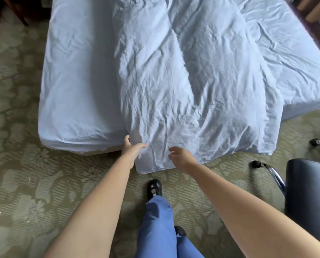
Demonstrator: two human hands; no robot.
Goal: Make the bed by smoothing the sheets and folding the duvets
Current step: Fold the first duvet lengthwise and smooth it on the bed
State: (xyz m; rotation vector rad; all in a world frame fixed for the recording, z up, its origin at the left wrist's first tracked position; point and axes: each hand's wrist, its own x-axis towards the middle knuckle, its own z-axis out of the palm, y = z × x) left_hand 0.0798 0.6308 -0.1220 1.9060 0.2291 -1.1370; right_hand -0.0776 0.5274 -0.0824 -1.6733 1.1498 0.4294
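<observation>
A pale blue, crumpled duvet [189, 86] lies lengthwise down the middle of the bed and hangs over its foot end toward me. Under it a fitted pale blue sheet [77, 86] covers the mattress. My left hand [132, 148] grips the duvet's left hanging edge, thumb on one side and fingers on the other. My right hand [180, 157] hovers just over the hanging edge with fingers loosely curled, holding nothing.
A black office chair [308, 189] with chrome legs and castors stands at the right, close to the bed corner. Green patterned carpet [25, 183] surrounds the bed. Dark wooden furniture [12, 10] sits at the far left, a wooden frame at the far right.
</observation>
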